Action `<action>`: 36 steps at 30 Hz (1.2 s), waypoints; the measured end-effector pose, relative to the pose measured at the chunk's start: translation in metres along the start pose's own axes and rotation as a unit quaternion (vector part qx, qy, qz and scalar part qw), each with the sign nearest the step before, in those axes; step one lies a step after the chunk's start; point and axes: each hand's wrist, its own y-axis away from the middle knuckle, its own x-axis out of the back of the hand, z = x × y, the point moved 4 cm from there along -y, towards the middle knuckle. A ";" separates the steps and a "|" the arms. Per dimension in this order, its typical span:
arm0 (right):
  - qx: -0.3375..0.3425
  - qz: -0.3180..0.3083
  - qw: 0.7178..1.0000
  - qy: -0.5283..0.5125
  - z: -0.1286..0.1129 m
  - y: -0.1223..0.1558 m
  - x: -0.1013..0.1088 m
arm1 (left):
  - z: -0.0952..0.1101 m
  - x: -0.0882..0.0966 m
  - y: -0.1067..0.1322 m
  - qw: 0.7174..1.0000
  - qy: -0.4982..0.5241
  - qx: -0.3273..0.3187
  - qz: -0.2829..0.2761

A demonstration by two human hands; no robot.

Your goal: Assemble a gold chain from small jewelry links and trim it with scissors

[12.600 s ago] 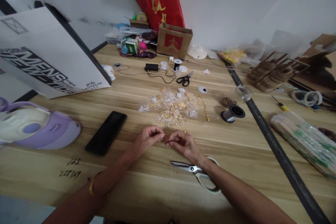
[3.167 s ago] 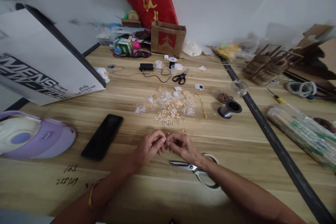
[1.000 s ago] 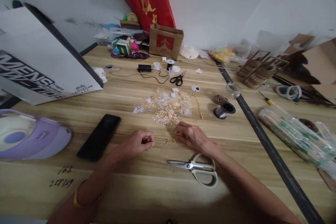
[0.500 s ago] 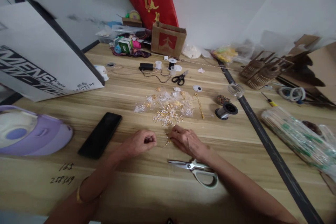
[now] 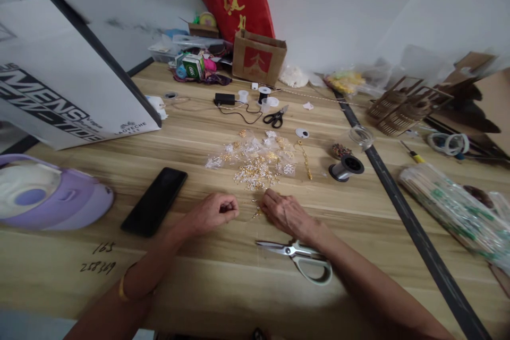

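My left hand [image 5: 215, 210] rests on the table with its fingers curled and thumb against the index finger. What it pinches, if anything, is too small to make out. Across a narrow gap, my right hand [image 5: 283, 214] lies palm down, fingertips pressed together at the tabletop; their contents are hidden. Between the hands are a few small gold beads [image 5: 257, 212], some along what looks like a fine strand. Just beyond sits a loose heap of gold and clear beads [image 5: 257, 172] beside small clear bags [image 5: 251, 146]. Light-handled scissors [image 5: 295, 249] lie below my right hand, blades pointing left.
A black phone [image 5: 154, 202] and a purple visor [image 5: 75, 199] are on the left. To the right stand a wire spool [image 5: 346, 168] and packaged sticks [image 5: 450, 212]. Black scissors [image 5: 275, 117], a gold chain [image 5: 305, 160] and a paper bag [image 5: 258, 58] are farther back.
The camera view has shifted slightly. My right fingertips have moved a little at the small beads; my left hand keeps its curled pose.
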 end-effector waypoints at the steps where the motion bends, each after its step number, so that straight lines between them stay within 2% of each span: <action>1: 0.002 0.002 1.000 -0.002 0.000 0.000 0.002 | 0.000 0.000 0.000 1.000 0.004 -0.003 0.000; 6: 0.000 0.017 0.999 -0.041 0.004 0.001 0.012 | 0.001 0.001 -0.001 1.000 0.022 -0.008 0.004; 15: -0.001 0.063 0.977 -0.201 0.012 0.004 0.016 | -0.004 -0.001 -0.003 0.999 0.031 -0.010 -0.002; 20: 0.000 0.064 0.993 -0.102 0.015 0.003 0.018 | -0.005 0.000 -0.003 0.999 0.030 -0.013 0.004; 26: 0.057 0.030 0.998 -0.002 0.008 0.002 0.014 | -0.003 -0.001 -0.003 0.999 0.032 -0.007 0.002; 36: 0.044 -0.012 0.998 0.048 0.009 0.001 0.000 | -0.007 -0.005 -0.005 0.999 0.030 -0.014 0.002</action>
